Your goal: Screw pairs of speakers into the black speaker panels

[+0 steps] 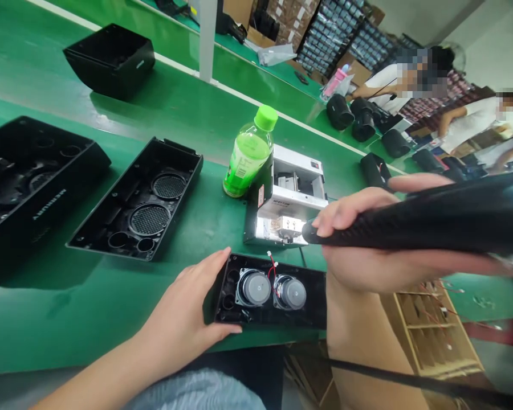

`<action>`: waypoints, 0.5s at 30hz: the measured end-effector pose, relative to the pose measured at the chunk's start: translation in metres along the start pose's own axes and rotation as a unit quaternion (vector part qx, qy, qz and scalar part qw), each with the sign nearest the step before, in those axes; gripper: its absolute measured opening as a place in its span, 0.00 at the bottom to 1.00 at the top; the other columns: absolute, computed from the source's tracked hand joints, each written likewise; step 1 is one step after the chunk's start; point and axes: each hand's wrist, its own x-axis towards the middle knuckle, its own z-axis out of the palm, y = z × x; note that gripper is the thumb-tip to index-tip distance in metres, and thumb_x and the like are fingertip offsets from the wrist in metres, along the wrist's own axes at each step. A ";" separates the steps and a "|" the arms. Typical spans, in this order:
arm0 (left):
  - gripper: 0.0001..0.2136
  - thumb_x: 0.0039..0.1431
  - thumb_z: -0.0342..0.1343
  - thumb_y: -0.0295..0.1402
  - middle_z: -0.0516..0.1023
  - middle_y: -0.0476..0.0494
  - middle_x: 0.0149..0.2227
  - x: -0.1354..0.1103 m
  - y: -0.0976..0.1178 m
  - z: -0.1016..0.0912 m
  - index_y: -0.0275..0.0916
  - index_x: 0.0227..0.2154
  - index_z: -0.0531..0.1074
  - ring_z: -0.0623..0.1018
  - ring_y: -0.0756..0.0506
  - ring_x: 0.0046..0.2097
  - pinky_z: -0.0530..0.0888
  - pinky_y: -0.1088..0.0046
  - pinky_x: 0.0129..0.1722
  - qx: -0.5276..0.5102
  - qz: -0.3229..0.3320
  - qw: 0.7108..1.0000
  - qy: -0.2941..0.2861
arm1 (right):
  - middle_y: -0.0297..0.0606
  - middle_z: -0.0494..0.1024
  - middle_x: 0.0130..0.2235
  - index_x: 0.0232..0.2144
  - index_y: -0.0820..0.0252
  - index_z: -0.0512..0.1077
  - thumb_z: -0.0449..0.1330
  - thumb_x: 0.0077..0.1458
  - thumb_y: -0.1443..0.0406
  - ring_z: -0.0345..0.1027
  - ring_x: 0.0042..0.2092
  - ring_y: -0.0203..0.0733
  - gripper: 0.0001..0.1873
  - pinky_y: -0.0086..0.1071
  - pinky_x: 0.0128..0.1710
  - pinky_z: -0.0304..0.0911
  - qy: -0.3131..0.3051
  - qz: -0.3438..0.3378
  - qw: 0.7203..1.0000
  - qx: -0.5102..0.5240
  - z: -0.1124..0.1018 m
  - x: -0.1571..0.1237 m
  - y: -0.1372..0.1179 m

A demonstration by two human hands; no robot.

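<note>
My left hand (pixel 183 310) grips the left end of a black speaker housing half (pixel 269 316), which lies open on the green bench belt (pixel 68 319). Two round speaker drivers (pixel 269 290) sit inside it, joined by thin red and white wires. My right hand (pixel 380 233) is closed around a black electric screwdriver (pixel 410 225). The screwdriver's front end touches or nearly touches the lit front of a small white-and-metal screw feeder (pixel 286 196). Its bit is hidden.
A green-capped bottle of green drink (pixel 250 151) stands beside the feeder. Two empty black housing halves (pixel 137 199) lie to the left, and a black bin (pixel 111 60) sits on the far belt. Co-workers (pixel 465 119) handle black speaker parts at the back right, among stacked boxes.
</note>
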 end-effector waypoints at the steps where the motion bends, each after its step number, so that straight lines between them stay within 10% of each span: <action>1: 0.61 0.53 0.79 0.43 0.66 0.38 0.77 0.000 0.000 0.000 0.61 0.80 0.42 0.71 0.25 0.73 0.76 0.37 0.69 0.000 0.000 1.000 0.000 | 0.30 0.70 0.23 0.43 0.48 0.73 0.55 0.59 0.26 0.64 0.19 0.43 0.37 0.38 0.18 0.62 0.027 -0.021 0.999 0.029 0.005 -0.001 0.003; 15: 0.63 0.52 0.80 0.41 0.65 0.39 0.78 0.001 0.001 0.000 0.61 0.80 0.40 0.70 0.27 0.74 0.75 0.38 0.70 -0.005 0.004 1.000 -0.015 | 0.28 0.74 0.22 0.50 0.52 0.80 0.60 0.64 0.34 0.64 0.17 0.40 0.32 0.35 0.16 0.62 0.024 -0.001 0.994 0.107 -0.009 -0.008 0.004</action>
